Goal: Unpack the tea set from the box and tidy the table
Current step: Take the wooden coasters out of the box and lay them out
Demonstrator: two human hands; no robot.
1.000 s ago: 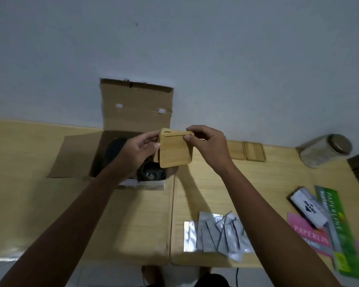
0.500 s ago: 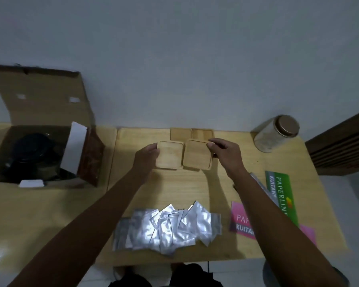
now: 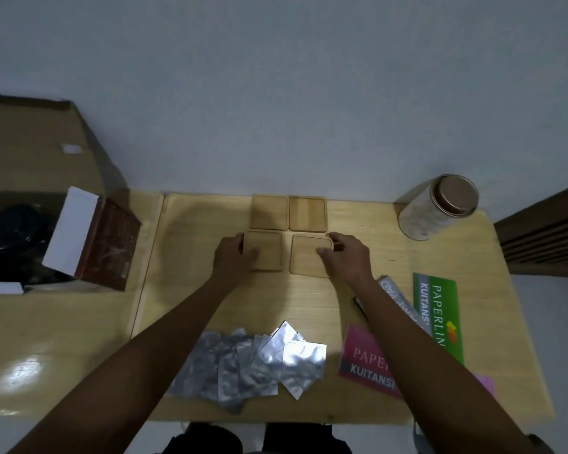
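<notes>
Four square wooden coasters lie in a two-by-two block on the table. My left hand rests on the near-left coaster, fingers around its left edge. My right hand grips the near-right coaster at its right corner. The two far coasters lie flat near the wall. The open cardboard box stands at the far left, with a dark teapot-like thing inside and a brown inner box leaning at its right side.
A pile of silver foil sachets lies near the front edge. A pink receipt book, a green one and a pad lie on the right. A jar with a metal lid stands at the back right. A dark slatted panel is at the far right.
A second ago both hands held a coaster stack above the box. Now the two coasters lie flat on the table in front of the far pair, slightly further apart.
</notes>
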